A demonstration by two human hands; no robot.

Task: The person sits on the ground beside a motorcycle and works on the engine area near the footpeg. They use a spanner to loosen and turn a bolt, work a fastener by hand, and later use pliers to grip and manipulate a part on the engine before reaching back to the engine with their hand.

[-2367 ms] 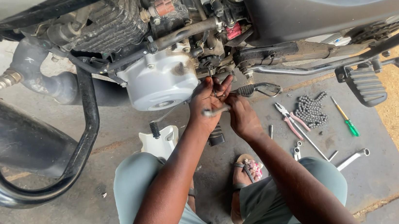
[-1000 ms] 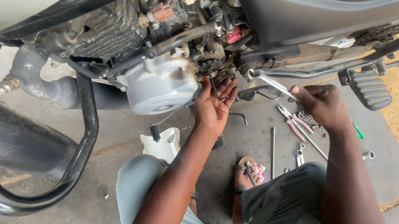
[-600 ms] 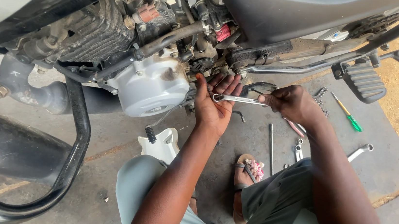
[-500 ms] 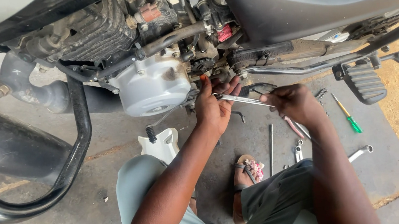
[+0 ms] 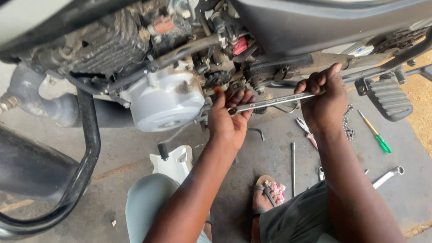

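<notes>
I look down at a motorcycle engine (image 5: 163, 97) with a silver side cover. My left hand (image 5: 229, 120) is pressed up against the engine just right of that cover, its fingers closed around the head end of a long silver spanner (image 5: 272, 101). My right hand (image 5: 324, 98) grips the spanner's other end, holding it roughly level under the frame. The bolt under the spanner head is hidden by my left fingers.
On the concrete floor lie a green-handled screwdriver (image 5: 375, 131), a chain (image 5: 348, 124), pliers (image 5: 305, 130), a long rod (image 5: 292, 160) and another spanner (image 5: 387, 176). A footrest (image 5: 389, 98) juts out at right. A black crash bar (image 5: 39, 207) curves at left. My sandalled foot (image 5: 268, 193) is below.
My right hand reached to the tools on the floor, came back with the spanner and now holds it at the engine. My left hand stayed at the engine and took the spanner's head end.
</notes>
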